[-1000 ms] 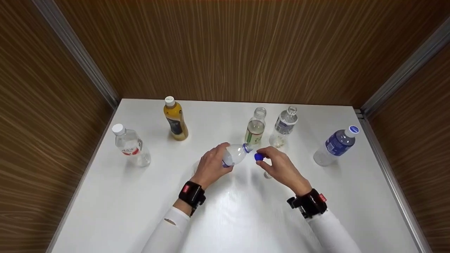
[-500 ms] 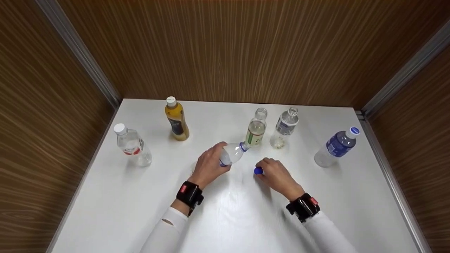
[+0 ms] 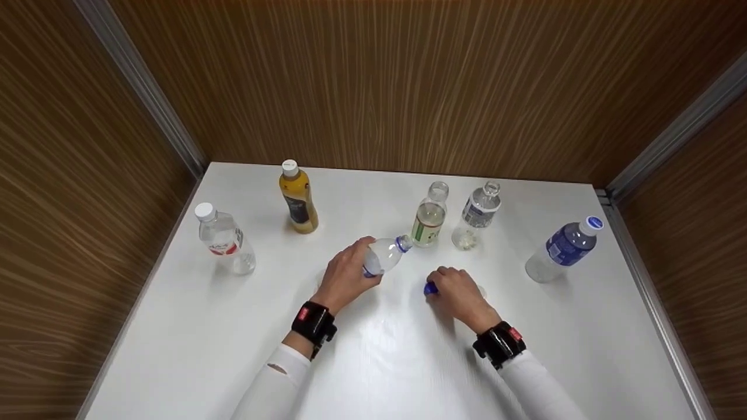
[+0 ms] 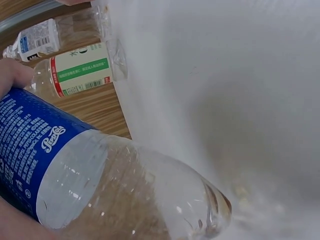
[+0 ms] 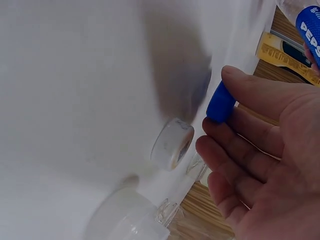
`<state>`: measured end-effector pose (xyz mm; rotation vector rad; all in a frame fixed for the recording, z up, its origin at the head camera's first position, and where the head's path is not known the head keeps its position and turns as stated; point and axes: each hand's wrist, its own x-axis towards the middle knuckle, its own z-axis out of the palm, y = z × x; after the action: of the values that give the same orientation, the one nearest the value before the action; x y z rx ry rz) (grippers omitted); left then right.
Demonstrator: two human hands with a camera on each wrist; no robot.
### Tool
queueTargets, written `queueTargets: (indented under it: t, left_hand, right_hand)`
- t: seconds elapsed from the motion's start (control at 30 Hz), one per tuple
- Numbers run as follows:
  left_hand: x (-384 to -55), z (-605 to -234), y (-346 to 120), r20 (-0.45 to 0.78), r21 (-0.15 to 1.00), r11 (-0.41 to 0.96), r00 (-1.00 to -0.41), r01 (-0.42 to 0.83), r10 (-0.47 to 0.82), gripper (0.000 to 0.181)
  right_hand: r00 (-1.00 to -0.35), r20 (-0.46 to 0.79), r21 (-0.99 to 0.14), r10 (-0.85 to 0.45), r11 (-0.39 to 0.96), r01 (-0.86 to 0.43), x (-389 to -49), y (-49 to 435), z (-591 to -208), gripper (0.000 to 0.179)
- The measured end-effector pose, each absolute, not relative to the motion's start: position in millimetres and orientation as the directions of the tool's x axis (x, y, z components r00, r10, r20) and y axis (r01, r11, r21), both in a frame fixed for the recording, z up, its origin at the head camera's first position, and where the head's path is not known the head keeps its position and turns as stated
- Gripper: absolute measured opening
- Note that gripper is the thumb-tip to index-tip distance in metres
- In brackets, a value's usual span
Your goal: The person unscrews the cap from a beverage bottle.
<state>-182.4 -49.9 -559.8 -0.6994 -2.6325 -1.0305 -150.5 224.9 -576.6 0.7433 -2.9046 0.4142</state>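
Note:
My left hand [image 3: 349, 277] grips a clear Pepsi bottle [image 4: 70, 145] with a blue label. In the head view the bottle leans, its uncapped neck [image 3: 404, 243] pointing up and right. My right hand [image 3: 460, 296] pinches a blue bottle cap [image 5: 221, 103] between thumb and fingers, low over the white table. Just beside those fingertips, a white cap [image 5: 172, 144] lies on the table in the right wrist view. A second whitish, translucent round piece [image 5: 132, 220] sits at that view's lower edge, partly cut off.
An open bottle with a green-white label [image 3: 429, 224] and another open bottle [image 3: 478, 216] stand behind the hands. A blue-labelled capped bottle [image 3: 563, 249] is at right. An orange-topped bottle [image 3: 299, 201] and a white-capped clear bottle [image 3: 226, 242] stand left. Wood-grain walls border the table.
My right hand has come down toward the table with the blue cap, away from the bottle neck. My left hand and the Pepsi bottle have shifted slightly left.

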Motion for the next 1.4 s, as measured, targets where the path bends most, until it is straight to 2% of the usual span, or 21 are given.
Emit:
queueTargets:
  t: [0.2, 0.47, 0.67, 0.83, 1.0, 1.13, 1.27, 1.4]
  left_hand:
    - [-187, -561, -50, 0.362, 0.603, 0.623, -0.867, 0.498, 0.342, 0.073]
    - [-198, -558, -46, 0.183, 0.786, 0.538, -0.946, 0.304, 0.268, 0.086]
    - [-218, -553, -43, 0.190, 0.886, 0.377, -0.953, 0.271, 0.238, 0.078]
    - [-234, -548, -41, 0.148, 0.948, 0.248, -0.967, 0.199, 0.208, 0.077]
    - [-247, -546, -36, 0.132, 0.973, 0.168, -0.978, 0.159, 0.160, 0.075]
    - [-257, -547, -28, 0.162, 0.973, 0.143, -0.978, 0.180, 0.129, 0.074]
    - [-266, -548, -20, 0.190, 0.970, 0.134, -0.976, 0.203, 0.106, 0.075]
    - [-272, -551, -15, 0.160, 0.973, 0.152, -0.984, 0.171, 0.082, 0.077]
  right_hand:
    - [-0.881, 0.156, -0.262, -0.447, 0.841, -0.473, -151, 225, -581, 0.025]
    - [-0.906, 0.101, -0.335, -0.411, 0.844, -0.420, -152, 226, -566, 0.043]
    - [-0.922, 0.166, -0.430, -0.350, 0.816, -0.387, -153, 227, -550, 0.037]
    - [-0.934, 0.190, -0.458, -0.304, 0.814, -0.358, -151, 226, -546, 0.035]
    - [-0.946, 0.176, -0.461, -0.273, 0.826, -0.324, -148, 223, -545, 0.037]
    - [-0.952, 0.176, -0.479, -0.251, 0.823, -0.306, -146, 222, -546, 0.042]
    - [-0.950, 0.197, -0.493, -0.241, 0.813, -0.309, -145, 222, -547, 0.045]
    - [-0.947, 0.208, -0.505, -0.246, 0.802, -0.319, -144, 223, -548, 0.045]
